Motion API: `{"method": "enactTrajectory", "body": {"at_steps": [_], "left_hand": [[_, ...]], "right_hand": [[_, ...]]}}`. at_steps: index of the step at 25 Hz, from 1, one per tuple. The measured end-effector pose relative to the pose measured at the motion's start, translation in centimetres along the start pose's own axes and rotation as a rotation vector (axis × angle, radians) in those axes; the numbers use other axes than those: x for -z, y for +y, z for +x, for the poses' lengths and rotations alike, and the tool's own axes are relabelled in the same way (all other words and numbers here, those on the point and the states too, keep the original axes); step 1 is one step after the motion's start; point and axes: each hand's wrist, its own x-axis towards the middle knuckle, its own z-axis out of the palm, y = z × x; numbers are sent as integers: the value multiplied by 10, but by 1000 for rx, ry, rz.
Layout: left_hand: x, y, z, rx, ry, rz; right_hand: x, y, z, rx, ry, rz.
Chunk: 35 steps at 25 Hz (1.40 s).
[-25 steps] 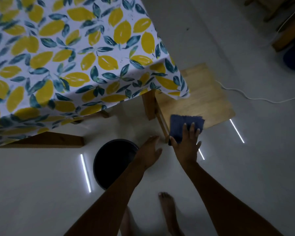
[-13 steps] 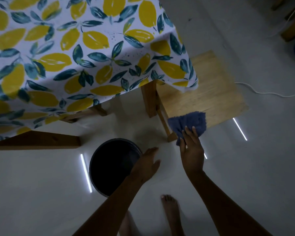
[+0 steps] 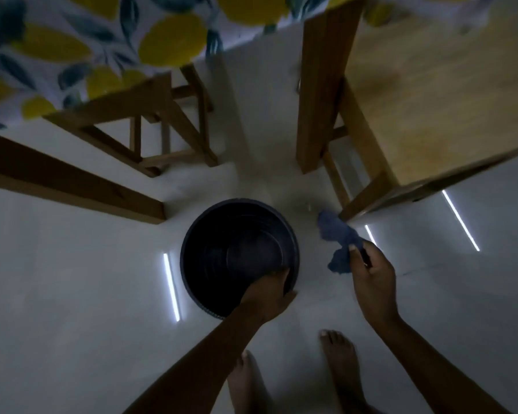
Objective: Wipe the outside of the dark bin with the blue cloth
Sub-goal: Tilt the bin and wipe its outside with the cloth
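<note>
The dark round bin (image 3: 222, 234) stands upright on the pale floor, seen from above with its inside in shadow. My left hand (image 3: 269, 297) grips its near rim, fingers hooked inside and thumb outside. To the right of the bin, and apart from it, my right hand (image 3: 371, 279) holds the crumpled blue cloth (image 3: 337, 237), which hangs off the floor next to the stool's corner.
A wooden stool (image 3: 431, 94) stands at the right, its leg (image 3: 317, 94) just behind the bin. A table with a lemon-print cloth (image 3: 87, 46) overhangs the upper left, above its wooden frame (image 3: 72, 180). My bare feet (image 3: 338, 363) are on the floor below.
The view has dropped much closer to the floor. My left hand has taken hold of the bin's rim. My right hand lifted the blue cloth off the stool.
</note>
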Motion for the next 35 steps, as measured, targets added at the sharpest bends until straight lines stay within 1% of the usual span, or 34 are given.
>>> {"method": "enactTrajectory", "body": {"at_steps": [2, 4, 5, 6, 7, 9, 10, 11, 12, 13, 14, 16, 17, 18, 20, 21, 23, 24, 26, 28, 30, 32, 34, 35], "left_hand": [[-25, -12, 12, 6, -17, 84], [-44, -19, 17, -32, 73, 252], [-50, -22, 17, -56, 81, 278], [-52, -23, 16, -71, 47, 262], [-53, -31, 17, -46, 57, 282], [-34, -38, 7, -23, 185, 285], [-14, -39, -1, 23, 289, 236], [1, -41, -7, 25, 387, 213], [14, -45, -14, 17, 500, 134], [26, -49, -24, 22, 565, 5], [34, -52, -32, 30, 590, -158], [38, -59, -41, 29, 594, -394], [32, -64, -40, 35, 587, -475], [25, -68, -38, 51, 572, -549], [15, -73, -32, 110, 545, -674], [11, -75, -28, 135, 535, -719], [4, -81, -19, 146, 518, -738], [2, -84, -15, 139, 510, -728], [-1, -90, -6, 125, 490, -708], [-3, -93, 0, 127, 492, -712], [-6, -95, 6, 124, 509, -705], [-2, -95, 10, 133, 525, -687], [0, -96, 17, 142, 528, -670], [0, -98, 21, 144, 528, -655]], "right_hand": [[-15, 29, -3, -63, -44, 27], [-26, 51, -5, -80, -68, 14], [-30, 57, -8, -75, -69, 22], [-33, 58, -10, -63, -70, 44], [-35, 57, -13, -42, -67, 61], [-37, 50, -19, 17, -57, 73], [-38, 44, -22, 51, -55, 71], [-39, 39, -24, 85, -58, 64], [-40, 34, -24, 116, -65, 45], [-41, 31, -23, 151, -73, -1], [-43, 29, -23, 189, -73, -80], [-51, 25, -23, 286, -87, -243], [-55, 27, -25, 328, -131, -308], [-59, 33, -30, 345, -207, -375], [-68, 56, -40, 370, -420, -534], [-72, 71, -45, 392, -493, -640], [-83, 92, -52, 543, -504, -900], [-89, 98, -53, 588, -506, -995], [-102, 109, -43, 618, -510, -1025], [-116, 116, -22, 596, -522, -1015], [-119, 120, 5, 446, -528, -983], [-105, 122, 16, 347, -444, -921], [-93, 134, -4, 362, -372, -980], [-95, 137, -25, 416, -374, -1018]]}}
